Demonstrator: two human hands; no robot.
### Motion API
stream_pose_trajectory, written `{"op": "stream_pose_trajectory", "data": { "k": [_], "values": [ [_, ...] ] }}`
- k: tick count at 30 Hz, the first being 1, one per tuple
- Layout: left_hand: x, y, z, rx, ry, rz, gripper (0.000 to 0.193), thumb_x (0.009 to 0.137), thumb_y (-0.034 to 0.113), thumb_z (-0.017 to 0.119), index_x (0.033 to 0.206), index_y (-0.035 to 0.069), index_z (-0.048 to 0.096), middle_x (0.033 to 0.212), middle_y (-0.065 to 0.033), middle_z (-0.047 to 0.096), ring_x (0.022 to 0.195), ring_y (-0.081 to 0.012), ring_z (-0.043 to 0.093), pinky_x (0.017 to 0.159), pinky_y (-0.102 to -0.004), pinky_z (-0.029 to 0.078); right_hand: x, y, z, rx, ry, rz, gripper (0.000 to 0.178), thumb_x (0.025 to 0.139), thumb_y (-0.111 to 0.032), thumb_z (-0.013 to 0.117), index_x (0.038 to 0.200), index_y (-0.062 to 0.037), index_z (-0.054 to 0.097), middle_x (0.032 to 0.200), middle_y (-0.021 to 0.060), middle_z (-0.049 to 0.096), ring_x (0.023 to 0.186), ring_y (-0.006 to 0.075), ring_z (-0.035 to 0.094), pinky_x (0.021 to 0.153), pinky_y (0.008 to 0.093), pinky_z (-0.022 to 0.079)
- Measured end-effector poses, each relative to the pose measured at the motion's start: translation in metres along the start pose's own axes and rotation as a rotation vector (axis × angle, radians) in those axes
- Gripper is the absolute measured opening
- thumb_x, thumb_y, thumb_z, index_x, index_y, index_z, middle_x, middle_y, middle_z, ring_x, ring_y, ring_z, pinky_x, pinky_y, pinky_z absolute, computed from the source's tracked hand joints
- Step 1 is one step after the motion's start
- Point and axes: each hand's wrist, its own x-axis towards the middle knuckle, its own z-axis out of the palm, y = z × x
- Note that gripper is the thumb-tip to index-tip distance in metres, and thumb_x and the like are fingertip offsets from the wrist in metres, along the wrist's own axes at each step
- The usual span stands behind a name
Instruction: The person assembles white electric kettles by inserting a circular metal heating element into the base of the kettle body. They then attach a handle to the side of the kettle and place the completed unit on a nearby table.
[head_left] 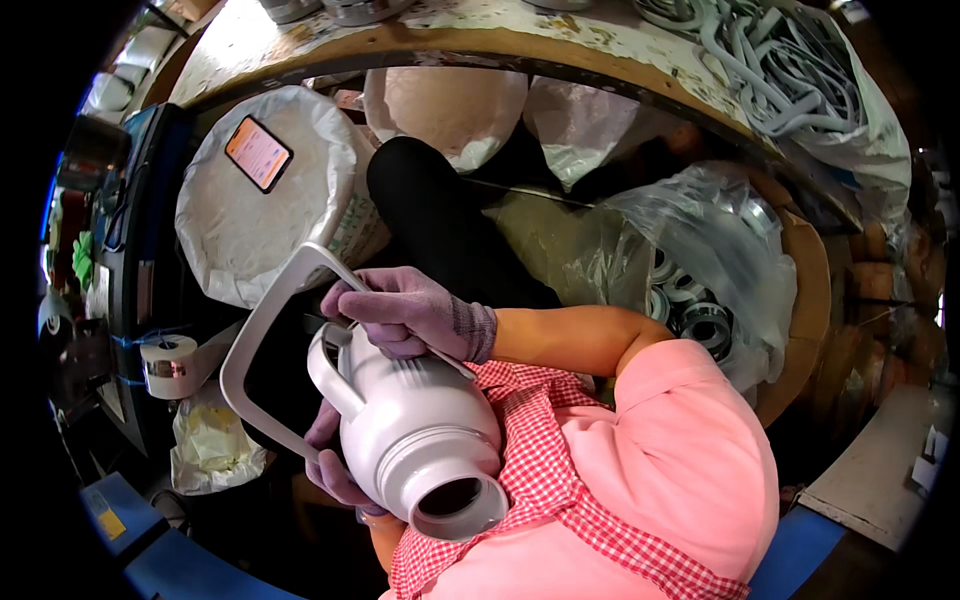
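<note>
A pale, round-bellied jug lies tilted in the person's lap area against the checked apron, its long axis running from upper left to lower right, the open mouth toward the torso. A wide U-shaped handle straddles it, the bend out to the left beyond the jug's own small side handle. The gloved right hand crosses the body's far end, its fingers clasped around the upper arm; the left hand, nearer the mouth, pinches the lower arm beside the jug's left flank. Whether either end is attached cannot be told. Farther out, a phone rests on a plastic-covered tub, and grey straps heap on the surface.
</note>
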Motion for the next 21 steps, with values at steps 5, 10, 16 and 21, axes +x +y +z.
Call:
{"op": "stream_pose_trajectory", "data": {
  "k": [5, 10, 16, 21],
  "values": [
    [0.012, 0.039, 0.023, 0.374, 0.025, 0.25, 0.074, 0.085, 0.042, 0.073, 0.141, 0.001, 0.046, 0.14, -0.021, 0.053, 0.125, -0.0316, 0.056, 0.099, -0.0422, 0.048, -0.01, -0.008, 0.009, 0.048, 0.152, -0.317, 0.033, 0.103, -0.035, 0.057, 0.115, -0.0046, 0.061, 0.06, -0.0063, 0.045, 0.043, 0.0034, 0.034, 0.04, 0.021, 0.026],
    [0.032, 0.145, 0.004, 1.292, -0.157, 0.819, 0.085, 0.081, 0.043, 0.078, 0.146, 0.003, 0.043, 0.145, -0.0211, 0.049, 0.126, -0.0333, 0.056, 0.097, -0.0418, 0.051, -0.009, 0.017, 0.045, -0.304, 0.139, -0.896, 0.041, 0.095, -0.036, 0.064, 0.123, -0.0065, 0.062, 0.086, 0.001, 0.058, 0.075, 0.0159, 0.054, 0.064, 0.0314, 0.042],
    [0.07, 0.137, -0.043, 1.234, -0.062, 0.606, 0.059, 0.093, 0.027, 0.062, 0.141, -0.003, 0.049, 0.139, -0.0197, 0.055, 0.132, -0.0341, 0.05, 0.111, -0.0467, 0.038, -0.096, -0.017, -0.05, -1.221, 0.306, -1.205, 0.056, 0.081, -0.028, 0.08, 0.129, -0.0074, 0.061, 0.129, 0.0105, 0.06, 0.122, 0.0287, 0.057, 0.102, 0.0418, 0.044],
    [0.083, 0.124, -0.109, 0.498, 0.294, 0.433, 0.054, 0.103, 0.028, 0.045, 0.145, -0.006, 0.042, 0.143, -0.0216, 0.051, 0.132, -0.034, 0.05, 0.111, -0.0453, 0.04, -0.363, -0.042, -0.242, -1.078, 2.089, 0.056, 0.052, 0.09, -0.037, 0.065, 0.129, -0.0036, 0.059, 0.121, 0.0228, 0.063, 0.117, 0.0344, 0.059, 0.103, 0.0398, 0.045]
  ]
}}
